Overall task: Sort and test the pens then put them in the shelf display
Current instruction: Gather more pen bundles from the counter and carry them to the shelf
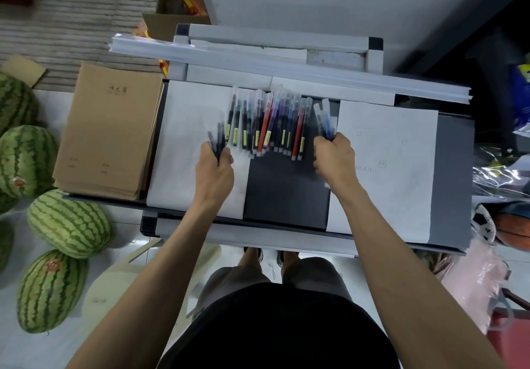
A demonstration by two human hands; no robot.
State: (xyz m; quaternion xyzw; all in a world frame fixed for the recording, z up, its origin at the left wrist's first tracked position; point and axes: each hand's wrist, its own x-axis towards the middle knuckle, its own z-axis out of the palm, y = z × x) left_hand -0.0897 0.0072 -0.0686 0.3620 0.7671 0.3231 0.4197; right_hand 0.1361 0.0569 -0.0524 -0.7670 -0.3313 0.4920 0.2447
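Several capped pens (269, 123) in red, black, green, purple and blue lie side by side on the dark shelf surface (284, 191). My left hand (215, 170) grips a few dark pens (216, 140) over the left white sheet (189, 127), just left of the row. My right hand (334, 156) grips a few blue pens (325, 120) with clear caps, just right of the row. Both bundles point away from me and are blurred.
A second white sheet (387, 156) with faint pencil marks lies at right. A stack of brown exercise books (111, 133) sits at left. White plastic strips (286, 67) lie across the back rail. Watermelons (68, 222) rest on the floor at left, balls (510, 231) at right.
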